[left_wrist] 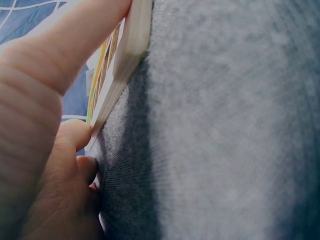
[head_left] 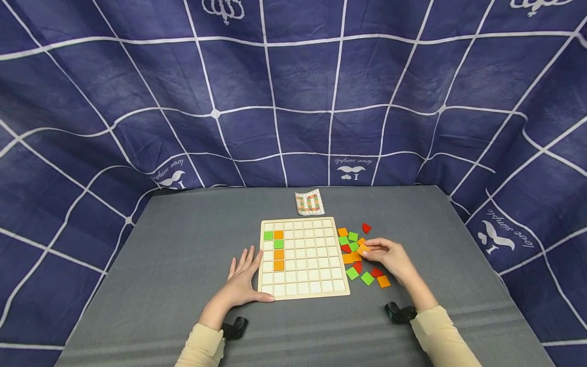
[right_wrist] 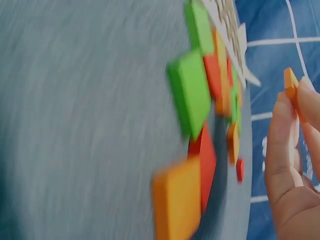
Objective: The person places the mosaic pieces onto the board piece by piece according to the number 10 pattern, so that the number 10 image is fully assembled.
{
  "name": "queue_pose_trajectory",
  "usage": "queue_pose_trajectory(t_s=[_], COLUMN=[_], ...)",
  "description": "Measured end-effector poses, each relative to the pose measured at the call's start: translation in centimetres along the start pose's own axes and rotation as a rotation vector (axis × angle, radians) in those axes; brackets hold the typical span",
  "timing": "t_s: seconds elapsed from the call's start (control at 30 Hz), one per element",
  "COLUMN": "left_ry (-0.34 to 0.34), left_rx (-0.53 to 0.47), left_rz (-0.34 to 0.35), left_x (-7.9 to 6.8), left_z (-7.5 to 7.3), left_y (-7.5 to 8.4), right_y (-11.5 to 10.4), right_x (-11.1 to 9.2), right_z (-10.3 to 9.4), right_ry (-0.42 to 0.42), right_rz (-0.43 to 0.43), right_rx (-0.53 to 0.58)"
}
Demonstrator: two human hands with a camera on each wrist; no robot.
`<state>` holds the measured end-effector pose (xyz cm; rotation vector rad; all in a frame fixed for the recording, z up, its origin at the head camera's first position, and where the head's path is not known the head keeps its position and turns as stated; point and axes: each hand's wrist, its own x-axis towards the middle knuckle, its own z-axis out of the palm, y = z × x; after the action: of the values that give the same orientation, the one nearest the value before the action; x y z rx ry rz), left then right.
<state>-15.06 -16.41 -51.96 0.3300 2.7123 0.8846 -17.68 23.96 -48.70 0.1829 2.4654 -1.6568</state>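
A pale wooden grid board (head_left: 304, 257) lies flat on the grey cloth. In its left columns sit a green tile (head_left: 268, 235), an orange tile (head_left: 278, 234) and several more squares. My left hand (head_left: 240, 286) rests at the board's lower left corner, fingers spread, with thumb and fingertips touching the edge. To the right, my right hand (head_left: 393, 259) pinches an orange square tile (right_wrist: 290, 85) between thumb and fingers. In the right wrist view that tile is raised above the loose ones. Beneath the hand lies a loose pile of orange, green and red pieces.
A small paper card (head_left: 310, 202) with a coloured grid pattern lies behind the board. One red piece (head_left: 366, 228) is apart at the back; an orange tile (head_left: 383, 281) lies near the front. A blue checked curtain (head_left: 302, 92) surrounds the table's back and sides.
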Motion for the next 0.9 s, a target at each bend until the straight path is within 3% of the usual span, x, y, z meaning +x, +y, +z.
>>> queue_pose_trajectory(t_s=[0.3,0.57,0.9], left_ry=[0.014,0.018,0.012], left_rx=[-0.011,-0.019,-0.009], left_rz=[0.000,0.006,-0.002], left_x=[0.0,-0.1,-0.1], left_z=[0.0,0.0,-0.1], left_y=[0.1,0.2,0.3], right_y=[-2.2,-3.4,-4.7], right_x=[0.3,0.4,0.5], right_z=[4.0,8.3,13.5], right_ry=[-0.024,-0.144,-0.259], right_rz=[0.013,-0.023,-0.071], right_rx=[0.131,0.253,0.207])
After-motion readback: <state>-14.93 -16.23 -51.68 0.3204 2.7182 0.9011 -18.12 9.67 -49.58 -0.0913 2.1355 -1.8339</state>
